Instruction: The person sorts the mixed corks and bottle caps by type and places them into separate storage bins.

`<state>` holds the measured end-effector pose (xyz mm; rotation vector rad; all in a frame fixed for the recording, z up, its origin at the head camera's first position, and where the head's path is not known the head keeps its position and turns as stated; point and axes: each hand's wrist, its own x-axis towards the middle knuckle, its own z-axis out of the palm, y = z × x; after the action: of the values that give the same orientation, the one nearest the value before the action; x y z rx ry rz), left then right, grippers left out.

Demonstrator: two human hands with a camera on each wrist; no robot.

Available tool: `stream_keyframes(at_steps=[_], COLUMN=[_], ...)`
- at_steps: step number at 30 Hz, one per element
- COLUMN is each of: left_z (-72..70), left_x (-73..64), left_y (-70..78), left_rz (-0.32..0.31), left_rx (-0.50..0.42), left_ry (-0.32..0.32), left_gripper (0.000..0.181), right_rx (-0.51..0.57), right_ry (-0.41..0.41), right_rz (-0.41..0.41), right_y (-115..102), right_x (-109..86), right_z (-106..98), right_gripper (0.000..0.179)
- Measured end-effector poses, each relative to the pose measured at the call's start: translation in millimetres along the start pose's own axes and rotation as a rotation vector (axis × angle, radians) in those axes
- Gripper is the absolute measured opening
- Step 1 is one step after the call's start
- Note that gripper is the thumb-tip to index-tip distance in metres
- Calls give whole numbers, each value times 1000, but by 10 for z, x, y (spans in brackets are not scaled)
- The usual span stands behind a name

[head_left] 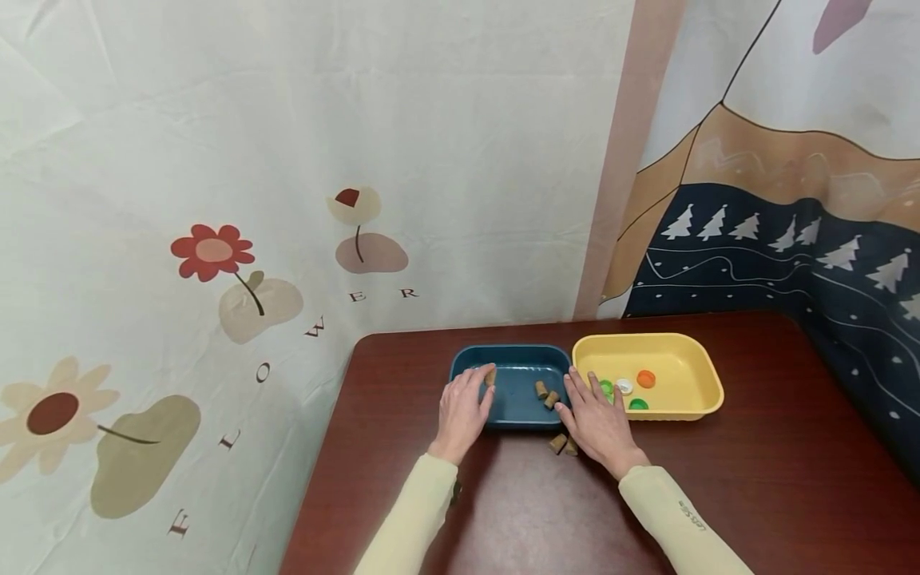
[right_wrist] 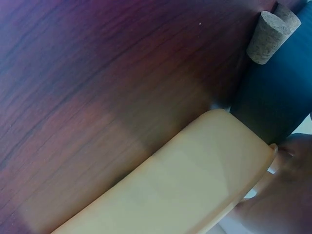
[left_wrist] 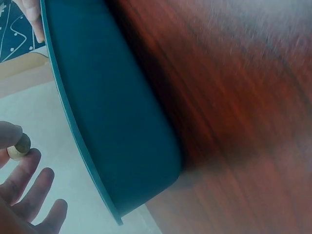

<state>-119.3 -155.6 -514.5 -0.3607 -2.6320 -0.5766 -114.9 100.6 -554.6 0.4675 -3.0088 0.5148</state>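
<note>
My left hand pinches a cork stopper between thumb and finger over the left side of a blue tray. In the left wrist view that cork shows its round end between thumb and fingertip. My right hand lies with fingers extended across the neighbouring rims of the blue tray and a yellow tray. Two corks lie inside the blue tray near the right fingers. Two more corks stand on the table against the blue tray's front wall, close to my right hand.
In the yellow tray are several bottle caps: an orange one, a white one and green ones, partly behind the right fingers. The trays sit side by side on a dark red wooden table. Behind it hangs a printed cloth.
</note>
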Motion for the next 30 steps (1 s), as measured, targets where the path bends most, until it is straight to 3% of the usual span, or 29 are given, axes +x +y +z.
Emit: stream_keyframes(at_steps=[10, 17, 30], left_z=[51, 116, 292], left_x=[127, 232, 378], left_y=[-81, -119, -109], left_rz=[56, 104, 60], left_rx=[63, 156, 335], left_ry=[-57, -110, -357], left_gripper=[37, 35, 22], right_rx=[13, 14, 25], right_ry=[-10, 3, -5], right_rz=[-16, -13, -6], right_y=[15, 23, 31], right_x=[-11, -9, -6], right_z=[2, -2, 24], right_gripper=[66, 66, 66])
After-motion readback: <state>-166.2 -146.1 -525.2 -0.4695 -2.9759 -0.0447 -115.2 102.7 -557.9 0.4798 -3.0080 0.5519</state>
